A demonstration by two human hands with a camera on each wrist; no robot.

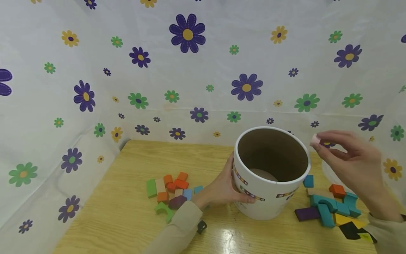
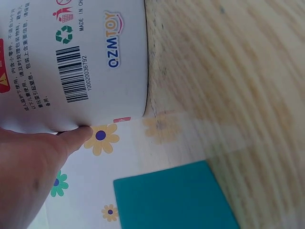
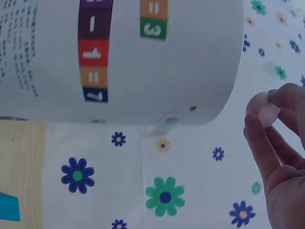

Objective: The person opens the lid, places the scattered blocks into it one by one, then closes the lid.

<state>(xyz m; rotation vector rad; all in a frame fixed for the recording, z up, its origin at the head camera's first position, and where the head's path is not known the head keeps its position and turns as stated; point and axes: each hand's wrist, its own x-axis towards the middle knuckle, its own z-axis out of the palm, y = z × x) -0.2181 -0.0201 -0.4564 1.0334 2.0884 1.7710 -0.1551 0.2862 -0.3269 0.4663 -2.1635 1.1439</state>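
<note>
A white bucket (image 1: 269, 204) with printed number strips stands on the wooden table, its open top tilted slightly into view. My left hand (image 1: 222, 190) grips its left side, the thumb along the front wall. Its barcode and lettering show in the left wrist view. Beside the bucket's right rim, my right hand (image 1: 355, 162) is raised and pinches a small pale pink block (image 3: 267, 112) between thumb and fingers. That block has a rounded side and a flat face. The part of the bucket's floor in view looks bare; the rest is hidden.
Orange, green, blue and plain wooden blocks (image 1: 163, 197) lie left of the bucket. Teal, purple, red and yellow blocks (image 1: 326, 215) lie to its right. A translucent round thing (image 1: 330, 171) is partly behind the right hand. A flowered sheet (image 1: 203, 70) walls the table's back and left.
</note>
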